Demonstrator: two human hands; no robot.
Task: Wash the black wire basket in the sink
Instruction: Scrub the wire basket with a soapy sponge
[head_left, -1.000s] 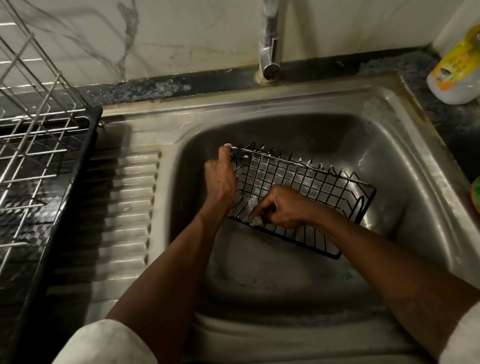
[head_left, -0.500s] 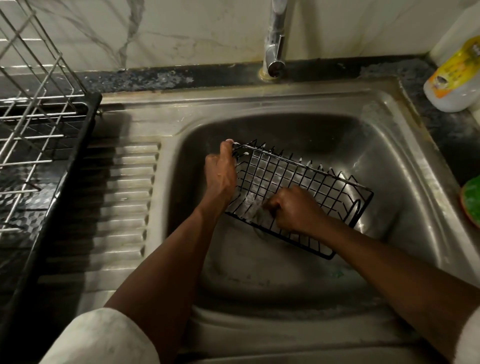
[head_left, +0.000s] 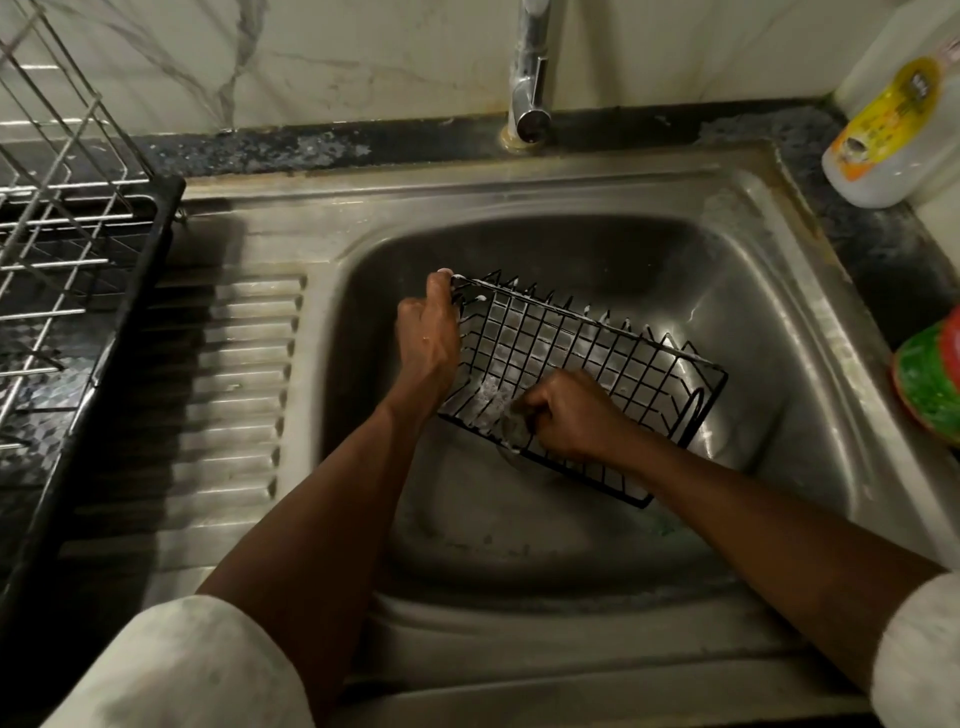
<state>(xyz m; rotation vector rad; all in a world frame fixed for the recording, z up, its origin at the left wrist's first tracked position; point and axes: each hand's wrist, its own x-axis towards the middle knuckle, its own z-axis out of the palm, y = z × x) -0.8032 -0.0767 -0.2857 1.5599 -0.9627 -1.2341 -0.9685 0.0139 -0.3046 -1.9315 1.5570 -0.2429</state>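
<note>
Mid-wash: the basket stands tilted in the sink, left hand gripping its far-left corner, right hand clutching a scrubber (suds showing), rinsing apparently left.

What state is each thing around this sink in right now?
black wire basket, tilted in the sink, suds on its wires.
left hand, gripping the basket's far corner.
right hand, holding a scrub pad against the basket.
tap, no water running.
bottle, standing, right of the sink.
</note>
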